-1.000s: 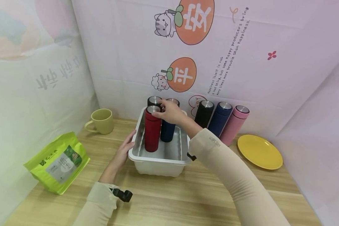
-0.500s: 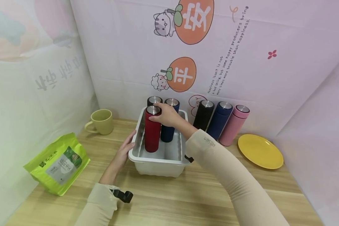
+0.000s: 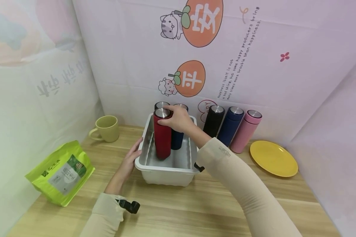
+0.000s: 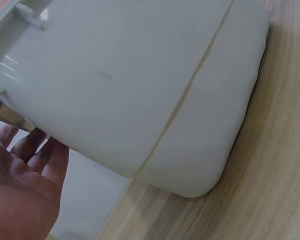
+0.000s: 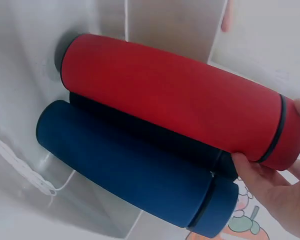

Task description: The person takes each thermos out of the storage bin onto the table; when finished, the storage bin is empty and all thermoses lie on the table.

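My right hand (image 3: pixel 181 120) grips the red thermos (image 3: pixel 163 140) round its top, thumb and fingers on either side just below the steel-topped lid. The thermos leans slightly inside the white plastic bin (image 3: pixel 169 170); in the right wrist view its dark base shows over the bin floor. Beside it in the bin stand a blue thermos (image 5: pixel 130 165) and a black thermos (image 3: pixel 161 105), the black one mostly hidden behind the red. My left hand (image 3: pixel 130 162) rests against the bin's left side, its fingers (image 4: pixel 55 162) extended along the outer wall near the rim.
Right of the bin, a black thermos (image 3: pixel 214 121), a blue thermos (image 3: pixel 231 126) and a pink thermos (image 3: pixel 245 131) stand by the back wall. A yellow plate (image 3: pixel 273 158) lies farther right. On the left are a yellow-green mug (image 3: pixel 107 128) and a green pouch (image 3: pixel 60 174).
My right hand has come down from above the thermoses onto the red one and taken hold of it. The red thermos has shifted a little right and up and tilted. My left hand stays put.
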Action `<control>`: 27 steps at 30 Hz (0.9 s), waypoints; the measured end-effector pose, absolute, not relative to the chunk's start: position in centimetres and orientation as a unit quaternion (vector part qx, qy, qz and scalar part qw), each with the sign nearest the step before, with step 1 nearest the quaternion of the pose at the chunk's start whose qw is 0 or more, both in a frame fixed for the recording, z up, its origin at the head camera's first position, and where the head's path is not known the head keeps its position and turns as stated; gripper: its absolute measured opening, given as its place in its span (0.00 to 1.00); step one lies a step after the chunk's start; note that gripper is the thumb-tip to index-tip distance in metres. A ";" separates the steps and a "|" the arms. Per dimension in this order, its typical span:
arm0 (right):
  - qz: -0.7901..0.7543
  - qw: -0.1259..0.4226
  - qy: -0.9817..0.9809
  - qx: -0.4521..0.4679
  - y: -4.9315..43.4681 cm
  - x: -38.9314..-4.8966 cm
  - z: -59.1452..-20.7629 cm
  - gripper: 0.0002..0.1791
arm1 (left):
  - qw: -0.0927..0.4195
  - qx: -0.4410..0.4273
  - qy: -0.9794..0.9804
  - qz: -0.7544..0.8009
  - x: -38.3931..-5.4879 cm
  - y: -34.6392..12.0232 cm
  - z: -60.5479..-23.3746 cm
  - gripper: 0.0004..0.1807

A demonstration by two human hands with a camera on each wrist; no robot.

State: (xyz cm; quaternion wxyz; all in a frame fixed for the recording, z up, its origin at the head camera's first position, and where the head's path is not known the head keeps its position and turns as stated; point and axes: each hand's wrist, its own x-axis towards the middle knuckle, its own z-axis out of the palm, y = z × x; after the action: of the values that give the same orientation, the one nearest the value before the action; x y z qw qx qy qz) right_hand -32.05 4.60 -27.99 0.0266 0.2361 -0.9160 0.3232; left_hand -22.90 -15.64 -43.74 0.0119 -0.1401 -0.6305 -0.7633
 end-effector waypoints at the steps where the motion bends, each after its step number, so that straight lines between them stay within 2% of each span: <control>1: 0.331 0.035 -0.913 0.236 4.7 -32.0 -27.8 0.34 | 0.012 -0.140 -0.630 -0.764 -22.9 -15.6 -43.8 0.32; 9: 0.416 0.044 -0.877 0.236 5.8 -30.8 -25.2 0.32 | 0.013 -0.140 -0.632 -0.762 -22.9 -15.5 -43.8 0.31; 16: 0.449 0.091 -0.858 0.233 7.2 -29.9 -22.9 0.32 | 0.015 -0.138 -0.638 -0.757 -22.9 -15.6 -43.7 0.31; 27: 0.519 0.108 -0.822 0.207 10.3 -29.1 -20.4 0.30 | 0.014 -0.135 -0.644 -0.753 -22.8 -15.8 -43.9 0.31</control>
State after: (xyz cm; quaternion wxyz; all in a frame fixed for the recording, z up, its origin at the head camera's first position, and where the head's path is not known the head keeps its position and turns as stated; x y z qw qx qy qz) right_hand -29.06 10.34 -20.39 0.1077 0.2073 -0.8220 0.5193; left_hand -22.82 -15.75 -43.86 0.0138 -0.1347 -0.6439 -0.7530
